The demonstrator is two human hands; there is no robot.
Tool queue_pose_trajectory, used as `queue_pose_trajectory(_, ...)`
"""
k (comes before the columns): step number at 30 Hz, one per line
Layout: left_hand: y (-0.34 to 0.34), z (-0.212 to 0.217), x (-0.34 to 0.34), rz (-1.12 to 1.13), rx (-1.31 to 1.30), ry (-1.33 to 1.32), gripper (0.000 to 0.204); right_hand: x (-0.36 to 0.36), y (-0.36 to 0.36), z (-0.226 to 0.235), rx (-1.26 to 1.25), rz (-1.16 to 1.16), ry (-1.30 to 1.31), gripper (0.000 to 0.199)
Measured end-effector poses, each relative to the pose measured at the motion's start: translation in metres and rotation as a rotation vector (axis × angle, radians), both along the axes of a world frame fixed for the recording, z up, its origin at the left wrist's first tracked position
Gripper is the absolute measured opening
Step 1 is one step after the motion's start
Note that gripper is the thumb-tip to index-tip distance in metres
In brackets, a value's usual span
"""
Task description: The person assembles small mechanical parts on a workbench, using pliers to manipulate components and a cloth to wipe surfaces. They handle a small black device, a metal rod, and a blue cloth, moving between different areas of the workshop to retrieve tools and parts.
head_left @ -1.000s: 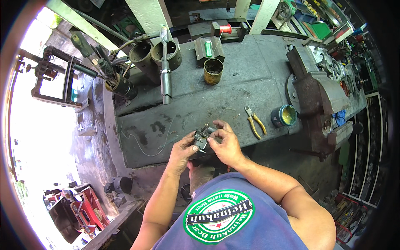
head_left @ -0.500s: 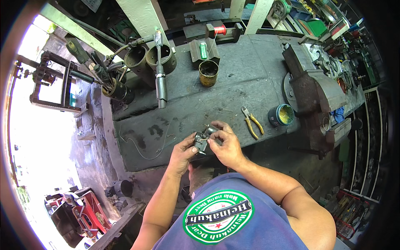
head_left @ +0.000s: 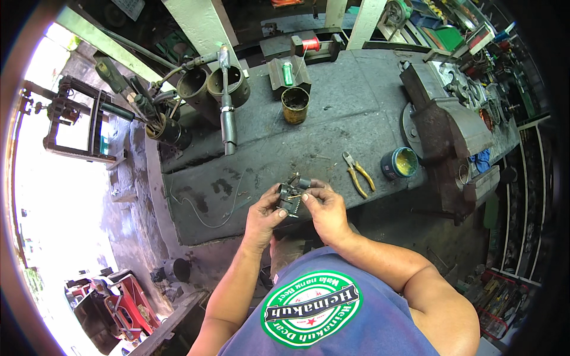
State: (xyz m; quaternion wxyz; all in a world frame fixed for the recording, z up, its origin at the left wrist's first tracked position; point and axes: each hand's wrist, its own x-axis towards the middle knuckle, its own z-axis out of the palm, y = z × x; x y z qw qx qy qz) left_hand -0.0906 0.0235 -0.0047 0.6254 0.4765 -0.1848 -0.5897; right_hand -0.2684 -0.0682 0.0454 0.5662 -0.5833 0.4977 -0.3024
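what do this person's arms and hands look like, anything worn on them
Both forearms are bare up to the upper arms, with no gloves, watch or rings that I can make out. The left hand and right hand are bare, fingers uncovered. The sleeveless shirt is blue-purple with a round green, white and black badge with a red star.

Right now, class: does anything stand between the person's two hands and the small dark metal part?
Nothing visible does. The left hand and right hand both grip the small dark metal part directly, above the grey workbench.
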Motion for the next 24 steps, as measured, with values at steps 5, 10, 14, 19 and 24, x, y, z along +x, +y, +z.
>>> queue_pose_trajectory(5,-0.002,-0.002,-0.005,0.050,-0.060,-0.147,0.080,0.007,-0.002,0.009,0.613,-0.148,-0.422,0.018)
queue_pose_trajectory(10,-0.002,0.004,-0.002,0.061,-0.090,-0.243,0.076,0.010,-0.008,0.015,0.774,-0.167,-0.541,0.014)
queue_pose_trajectory(14,-0.003,0.005,0.001,0.067,-0.082,-0.204,0.076,0.014,-0.007,0.010,0.746,-0.187,-0.530,0.014)
queue_pose_trajectory(19,-0.004,0.002,-0.003,0.108,-0.066,-0.171,0.077,0.017,-0.006,0.000,0.553,-0.149,-0.408,0.018)
queue_pose_trajectory(24,-0.007,0.001,-0.006,0.123,-0.093,-0.250,0.065,0.015,-0.010,0.000,0.227,-0.063,-0.119,0.021)
